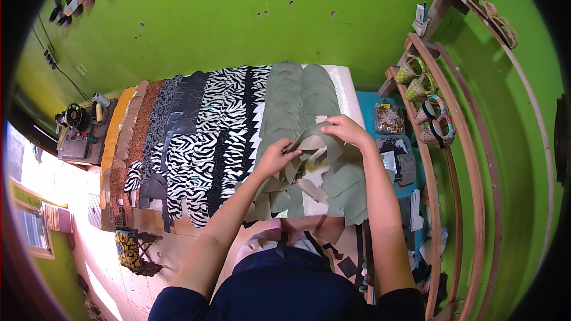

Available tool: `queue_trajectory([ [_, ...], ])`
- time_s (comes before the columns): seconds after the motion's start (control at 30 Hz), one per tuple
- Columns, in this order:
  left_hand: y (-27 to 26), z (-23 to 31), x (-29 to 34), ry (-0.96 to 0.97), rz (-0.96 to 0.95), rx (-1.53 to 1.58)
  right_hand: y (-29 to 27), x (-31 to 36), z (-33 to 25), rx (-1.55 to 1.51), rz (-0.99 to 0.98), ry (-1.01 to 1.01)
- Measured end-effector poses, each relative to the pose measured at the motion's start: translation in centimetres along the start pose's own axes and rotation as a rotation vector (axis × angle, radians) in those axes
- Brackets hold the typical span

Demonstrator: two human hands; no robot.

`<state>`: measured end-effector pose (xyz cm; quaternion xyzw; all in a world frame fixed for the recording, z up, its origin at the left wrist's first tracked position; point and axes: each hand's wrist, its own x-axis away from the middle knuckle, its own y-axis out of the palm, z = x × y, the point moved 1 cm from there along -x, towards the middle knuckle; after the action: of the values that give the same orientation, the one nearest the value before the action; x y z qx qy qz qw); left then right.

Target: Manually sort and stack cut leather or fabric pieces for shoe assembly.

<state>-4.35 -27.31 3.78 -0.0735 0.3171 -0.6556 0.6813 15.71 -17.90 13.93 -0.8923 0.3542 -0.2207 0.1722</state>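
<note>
Over the right part of the table, both hands hold a curved grey-green leather piece whose beige underside partly shows. My left hand pinches its left end between thumb and fingers. At the upper right end, my right hand grips it the same way. Under and beside them lie loose grey-green pieces, some turned beige side up. Beyond the hands, overlapping rows of rounded grey-green pieces run to the table's far edge. Left of these lie rows of zebra-patterned pieces.
Further left are dark grey pieces, brown pieces and yellow pieces. A sewing machine stands at far left. To the right, a wooden rack holds sandals, beside plastic containers. A patterned stool stands below.
</note>
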Motion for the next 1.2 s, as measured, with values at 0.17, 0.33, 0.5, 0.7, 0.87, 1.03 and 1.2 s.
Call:
queue_trajectory([
  [0.17,-0.9,-0.8,0.3,-0.420,-0.181,0.519,-0.8,0.2,2.7,-0.186,0.144,0.128],
  [0.33,-1.6,-1.8,0.9,-0.616,-0.106,0.492,-1.8,2.4,3.7,-0.376,0.202,0.170],
  [0.5,-1.7,-4.8,1.7,-0.613,-0.110,0.218,-3.4,5.7,2.7,-0.303,0.053,0.174],
  [0.7,-1.3,-2.3,1.5,-0.626,-0.057,-0.326,-5.5,10.6,2.0,-0.226,0.048,0.229],
  [0.87,0.5,-1.9,2.5,-0.566,0.258,-0.461,-5.1,10.6,3.6,-0.253,0.307,0.176],
  [1.03,3.9,2.6,2.4,-0.166,0.089,-0.306,-5.1,11.1,6.2,-0.179,0.436,0.018],
  [1.2,9.4,5.7,2.8,-0.034,-0.324,-0.050,-4.9,11.7,6.0,-0.347,0.570,-0.105],
])
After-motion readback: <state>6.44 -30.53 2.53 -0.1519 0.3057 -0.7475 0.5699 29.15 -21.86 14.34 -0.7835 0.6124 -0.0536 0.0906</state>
